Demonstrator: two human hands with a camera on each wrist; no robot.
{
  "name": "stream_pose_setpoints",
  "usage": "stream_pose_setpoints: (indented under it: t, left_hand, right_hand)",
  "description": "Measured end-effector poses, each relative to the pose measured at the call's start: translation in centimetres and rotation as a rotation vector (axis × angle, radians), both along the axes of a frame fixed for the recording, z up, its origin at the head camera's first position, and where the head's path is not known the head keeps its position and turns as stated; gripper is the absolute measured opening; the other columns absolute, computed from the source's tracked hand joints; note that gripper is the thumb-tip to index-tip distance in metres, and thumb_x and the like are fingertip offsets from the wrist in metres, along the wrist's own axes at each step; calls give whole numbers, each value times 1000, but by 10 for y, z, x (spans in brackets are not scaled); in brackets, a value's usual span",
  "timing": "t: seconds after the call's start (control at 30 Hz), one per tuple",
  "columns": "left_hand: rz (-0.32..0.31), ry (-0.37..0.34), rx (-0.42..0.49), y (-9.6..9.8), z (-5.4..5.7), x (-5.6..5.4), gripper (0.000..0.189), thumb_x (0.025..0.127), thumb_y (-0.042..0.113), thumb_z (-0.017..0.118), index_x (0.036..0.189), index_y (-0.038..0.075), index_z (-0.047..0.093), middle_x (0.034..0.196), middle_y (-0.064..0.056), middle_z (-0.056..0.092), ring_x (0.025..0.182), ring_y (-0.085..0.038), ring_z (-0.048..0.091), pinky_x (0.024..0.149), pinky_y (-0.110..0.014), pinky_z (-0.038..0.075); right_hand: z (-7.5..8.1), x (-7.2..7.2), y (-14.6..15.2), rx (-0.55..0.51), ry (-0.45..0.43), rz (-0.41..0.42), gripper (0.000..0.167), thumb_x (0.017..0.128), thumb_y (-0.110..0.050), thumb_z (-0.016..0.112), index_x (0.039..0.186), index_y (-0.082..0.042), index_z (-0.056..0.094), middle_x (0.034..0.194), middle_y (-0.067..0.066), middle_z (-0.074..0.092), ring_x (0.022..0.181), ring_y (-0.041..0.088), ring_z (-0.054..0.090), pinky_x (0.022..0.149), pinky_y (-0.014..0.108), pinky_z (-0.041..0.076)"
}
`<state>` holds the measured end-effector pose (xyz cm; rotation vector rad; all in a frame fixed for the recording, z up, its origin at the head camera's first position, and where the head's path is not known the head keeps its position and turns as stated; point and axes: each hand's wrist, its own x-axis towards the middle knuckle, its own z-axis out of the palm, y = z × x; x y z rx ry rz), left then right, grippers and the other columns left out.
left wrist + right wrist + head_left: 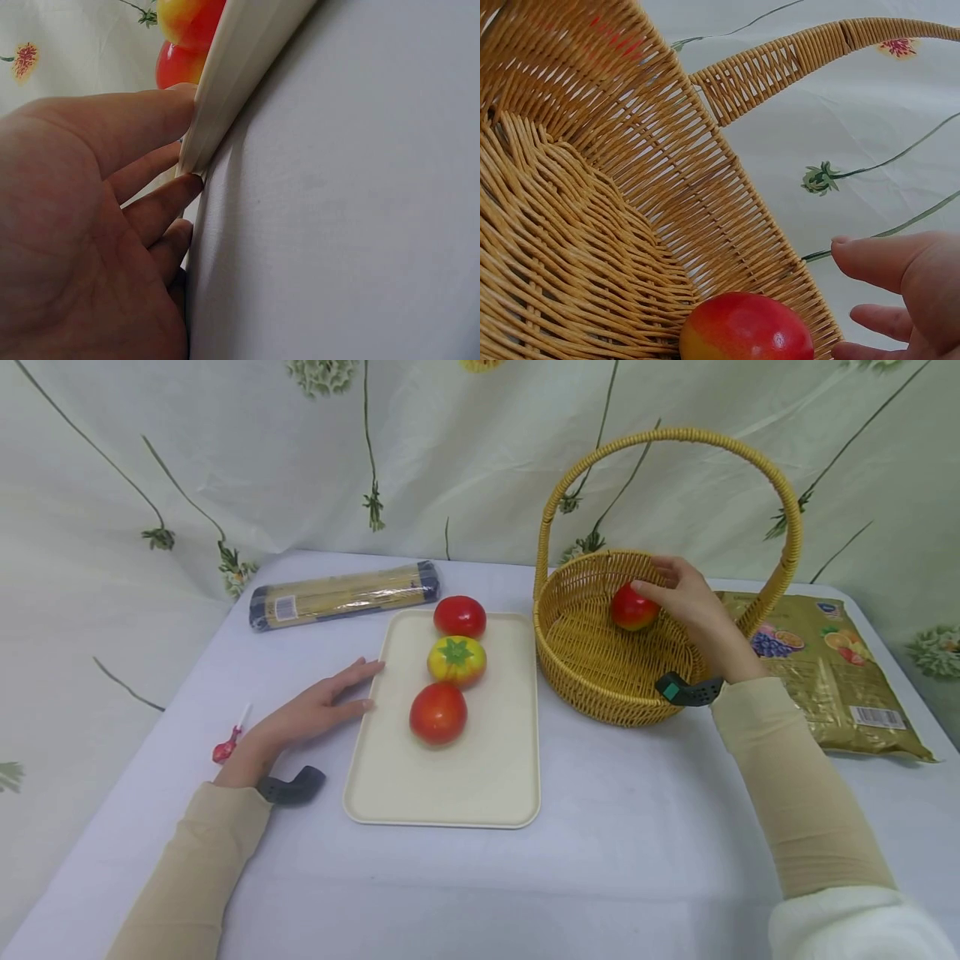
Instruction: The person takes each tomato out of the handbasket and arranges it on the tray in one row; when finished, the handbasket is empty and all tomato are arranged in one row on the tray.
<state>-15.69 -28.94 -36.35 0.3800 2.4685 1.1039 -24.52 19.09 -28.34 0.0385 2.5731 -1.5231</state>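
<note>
My right hand [686,597] is over the far side of the wicker basket [585,685], by a red-and-yellow fruit [632,608] that looks like a mango. In the right wrist view, its thumb and fingers are spread apart and the fruit [746,330] lies against the basket wall, outside the grip. My left hand [311,714] touches the left edge of a cream tray [442,793] with loosely extended fingers. On that tray sit a red tomato [438,713], a yellow-orange fruit with a green star-shaped top [457,661] and a glossy red fruit [460,616].
A wrapped roll [345,595] lies behind the tray. A red-wrapped lollipop [227,745] is beside the left forearm. Right of the basket lies a gold bag [840,685] with fruit pictures. The basket's tall handle [678,435] arches over its opening.
</note>
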Motion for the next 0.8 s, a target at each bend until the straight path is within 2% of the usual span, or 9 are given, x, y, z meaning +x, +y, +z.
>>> stream_pose_setpoints:
  t: [0.23,0.8]
  left_hand:
    - [1,2,-5,0,-1,-1,63,93,40,55,149,26,27,156,-6,7,140,-26,2,108,-55,9]
    - [1,-1,9,0,-2,-1,63,93,39,56,149,26,28,156,-7,7,140,-26,2,108,-55,8]
  right_hand:
    - [0,-2,-1,17,-38,5,75,93,-37,55,151,-12,13,154,14,9,138,32,9,109,50,13]
    - [-2,-4,-1,38,-23,3,72,94,-34,55,150,-9,16,153,17,11,138,35,10,108,51,14]
